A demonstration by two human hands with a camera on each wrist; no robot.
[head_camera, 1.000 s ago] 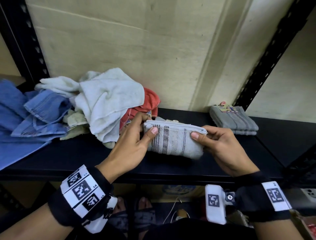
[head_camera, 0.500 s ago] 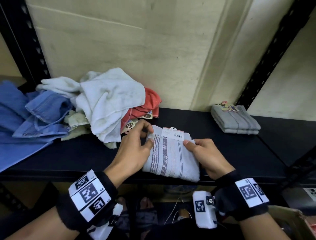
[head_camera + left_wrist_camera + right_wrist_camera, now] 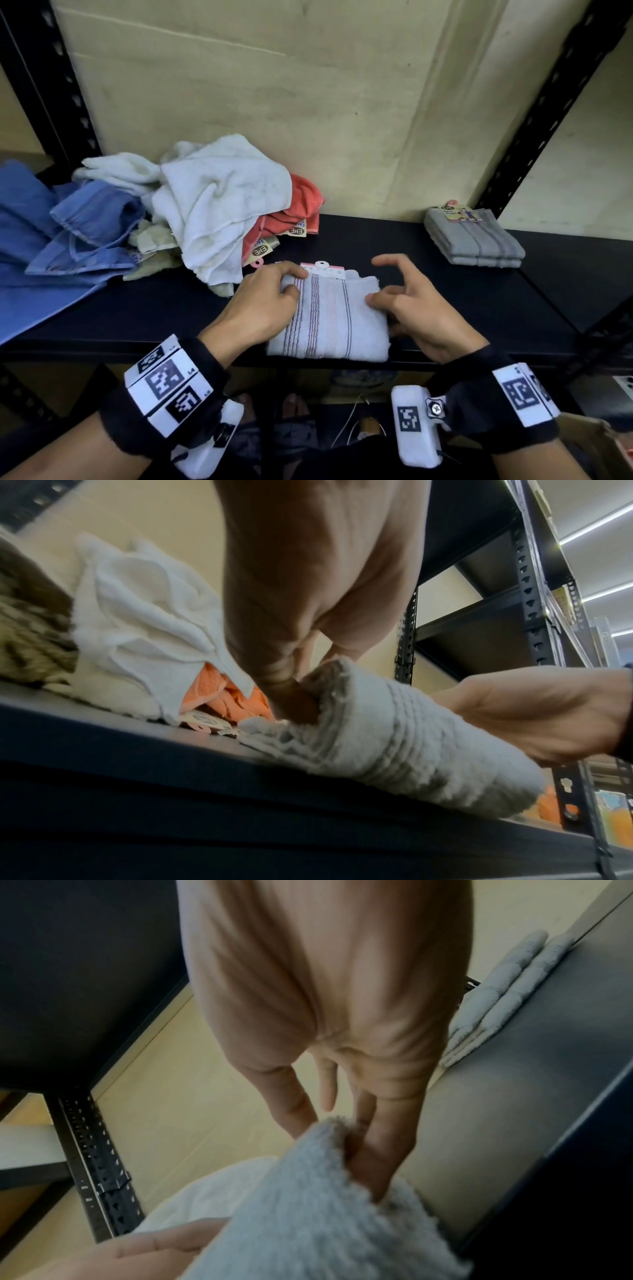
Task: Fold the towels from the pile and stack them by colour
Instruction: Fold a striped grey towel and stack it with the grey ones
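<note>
A folded grey striped towel (image 3: 329, 315) with a paper tag lies flat near the shelf's front edge (image 3: 205, 353). My left hand (image 3: 294, 282) pinches its left edge, thumb on top; the left wrist view shows the thumb tucked into the towel's (image 3: 394, 737) fold. At the towel's right edge is my right hand (image 3: 380, 281), fingers spread and index lifted, with only the thumb touching cloth. The unfolded pile sits at the back left: a white towel (image 3: 222, 202), an orange one (image 3: 301, 202), blue ones (image 3: 85, 222). Folded grey towels (image 3: 476, 240) are stacked at the back right.
The black shelf (image 3: 428, 274) is backed by a beige wall. Black perforated uprights (image 3: 548, 102) stand at both ends. A cream towel (image 3: 150, 240) lies under the pile. Bare shelf lies between the striped towel and the grey stack.
The striped towel, held up in both hands a second ago, now lies flat on the shelf. My right hand has let go and spread its fingers.
</note>
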